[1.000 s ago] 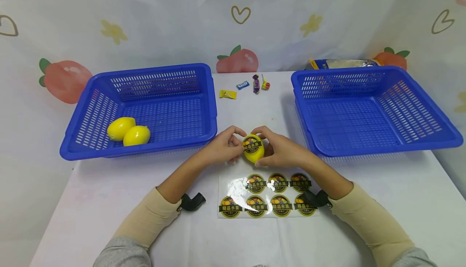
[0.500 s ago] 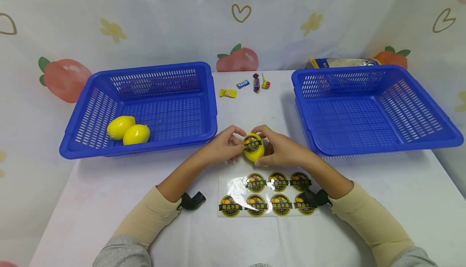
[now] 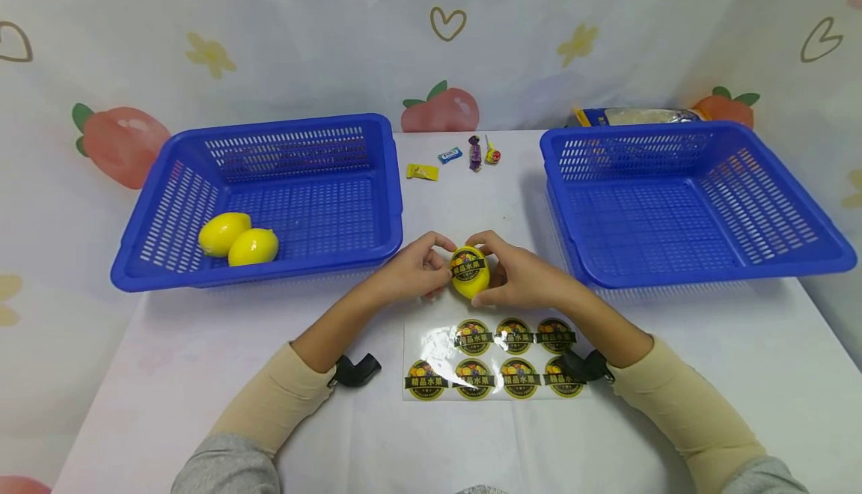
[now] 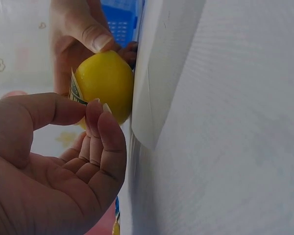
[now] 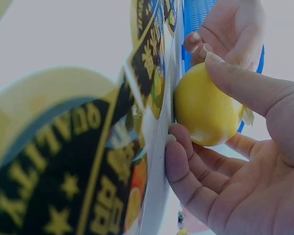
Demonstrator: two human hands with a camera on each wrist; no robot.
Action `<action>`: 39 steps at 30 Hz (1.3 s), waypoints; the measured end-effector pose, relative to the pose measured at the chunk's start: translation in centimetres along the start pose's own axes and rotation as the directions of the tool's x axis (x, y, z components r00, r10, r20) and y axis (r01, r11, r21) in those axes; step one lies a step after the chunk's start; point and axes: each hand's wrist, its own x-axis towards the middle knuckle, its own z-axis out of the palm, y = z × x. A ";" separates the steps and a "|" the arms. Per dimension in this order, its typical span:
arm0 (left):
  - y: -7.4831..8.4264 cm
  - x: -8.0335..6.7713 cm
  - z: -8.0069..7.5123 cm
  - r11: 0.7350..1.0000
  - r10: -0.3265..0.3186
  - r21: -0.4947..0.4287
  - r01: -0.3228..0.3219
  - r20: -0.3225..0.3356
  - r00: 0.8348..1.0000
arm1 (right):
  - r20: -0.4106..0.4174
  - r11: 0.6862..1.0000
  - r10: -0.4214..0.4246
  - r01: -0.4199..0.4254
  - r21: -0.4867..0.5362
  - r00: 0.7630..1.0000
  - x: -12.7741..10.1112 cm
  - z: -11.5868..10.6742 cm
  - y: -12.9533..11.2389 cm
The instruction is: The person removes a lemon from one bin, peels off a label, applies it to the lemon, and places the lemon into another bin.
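Note:
A yellow lemon lies on the table between both hands. My right hand holds it, thumb on one side and fingers on the other. A round black-and-gold sticker faces up on the lemon. My left hand pinches the sticker's edge between thumb and finger. In the left wrist view, part of the sticker stands away from the peel. Nearer the body lies a sheet of several like stickers. The right wrist view shows the lemon resting against my right hand's fingers.
At left, a blue basket holds two lemons. Another blue basket stands at right, a plastic packet behind it. Toward the back lie a yellow candy, a blue candy, a purple candy and a lollipop.

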 end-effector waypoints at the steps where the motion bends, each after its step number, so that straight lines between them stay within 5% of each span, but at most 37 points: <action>1: 0.0 0.0 0.0 1.000 -0.002 -0.001 0.002 0.000 1.000 | 0.001 1.000 0.001 -0.001 0.001 1.000 0.0 0.0 0.0; 13: 0.3 -0.1 -0.1 1.000 0.003 0.009 -0.003 0.007 1.000 | -0.001 1.000 0.013 -0.013 0.009 1.000 -0.2 0.2 -0.1; 28: 0.0 0.0 0.0 1.000 0.022 -0.002 -0.022 0.007 1.000 | 0.053 0.980 -0.028 0.017 0.197 0.998 -0.1 0.2 0.0; 39: 0.4 -0.2 0.1 1.000 0.023 0.014 -0.023 0.002 1.000 | -0.019 0.979 -0.023 0.026 0.202 1.000 0.1 0.4 -0.2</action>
